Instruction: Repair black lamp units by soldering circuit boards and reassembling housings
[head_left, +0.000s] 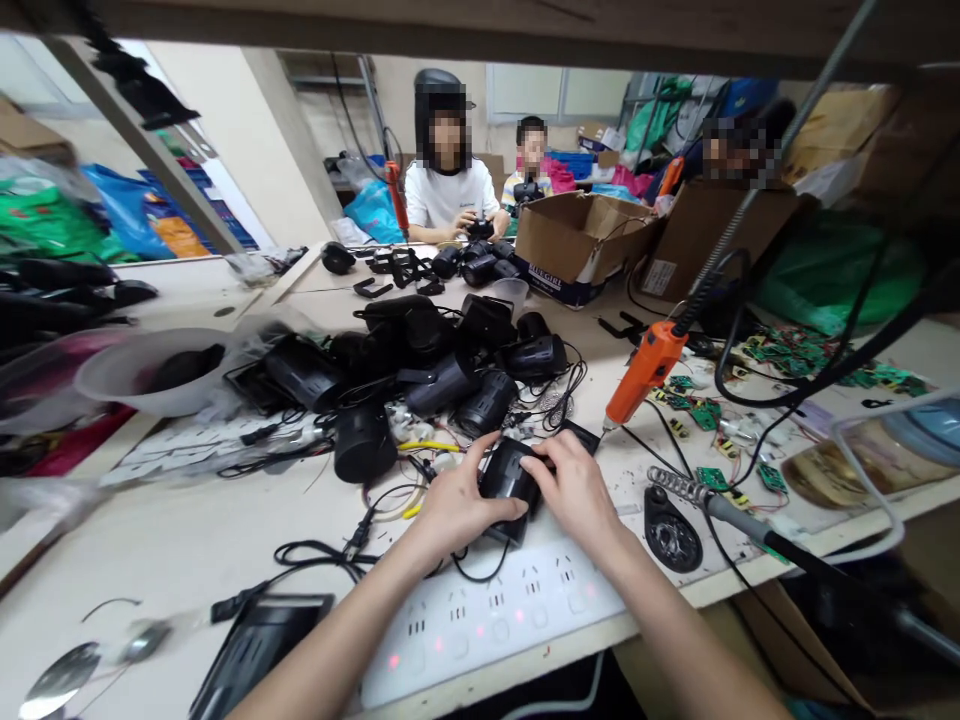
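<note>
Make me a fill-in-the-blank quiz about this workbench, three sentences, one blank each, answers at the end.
1. The left hand and right hand together grip a small ____-coloured housing.
2. Hanging from a coiled cable to the right of the hands is an ____ electric screwdriver.
3. Just in front of the hands, at the bench edge, lies a white ____ with small red lights.

Missing words: black; orange; power strip

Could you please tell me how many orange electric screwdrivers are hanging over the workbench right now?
3 in view. One orange screwdriver hangs just beyond the right hand; a second hangs beside the seated person in white; a third shows behind the cardboard boxes. Clutter may hide others.
</note>
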